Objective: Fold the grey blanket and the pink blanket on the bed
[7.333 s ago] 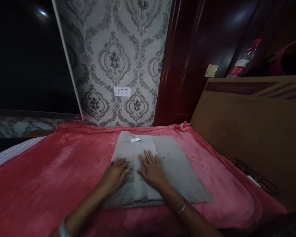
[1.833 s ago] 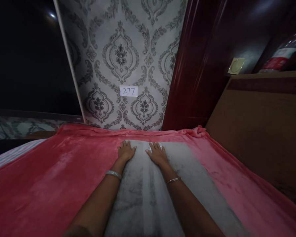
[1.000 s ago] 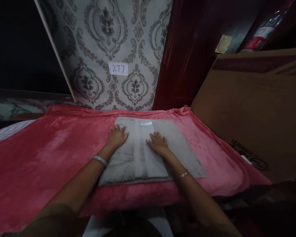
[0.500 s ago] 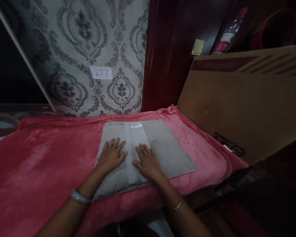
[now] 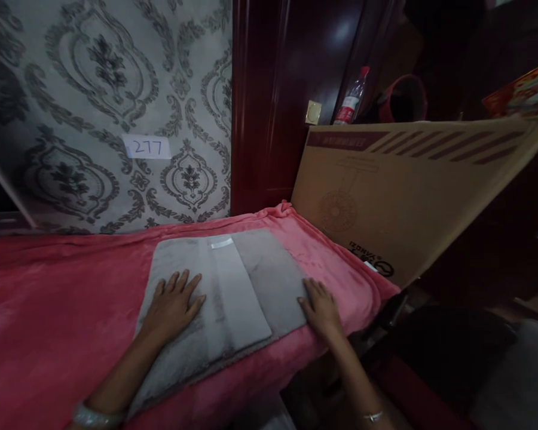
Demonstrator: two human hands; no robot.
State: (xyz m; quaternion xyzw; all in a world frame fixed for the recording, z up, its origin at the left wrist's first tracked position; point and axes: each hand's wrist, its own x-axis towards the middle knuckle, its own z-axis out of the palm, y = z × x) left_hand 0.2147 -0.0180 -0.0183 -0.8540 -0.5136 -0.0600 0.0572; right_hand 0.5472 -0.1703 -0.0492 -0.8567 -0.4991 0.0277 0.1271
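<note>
A grey plush mat (image 5: 275, 269), with a smoother pale strip (image 5: 242, 295) down its middle and a small white tag (image 5: 221, 243) at the far end, lies flat with its left part folded over. My left hand (image 5: 173, 304) rests palm down on that left part, fingers spread. At the mat's right front corner is my right hand (image 5: 323, 307), fingers stretched forward and thumb apart, touching the edge. Beneath the mat spreads a pink plush blanket (image 5: 63, 304).
A large cardboard box (image 5: 385, 191) leans along the right side. Behind it stand a bottle with a red cap (image 5: 350, 104) and a pink round rim (image 5: 403, 98). Patterned wallpaper with a paper marked 277 (image 5: 147, 147) and a dark red door panel (image 5: 269, 107) border the far side.
My right hand has moved from the pale strip rightward to the mat's right front corner. My left hand stays on the left part. The view has turned to the right.
</note>
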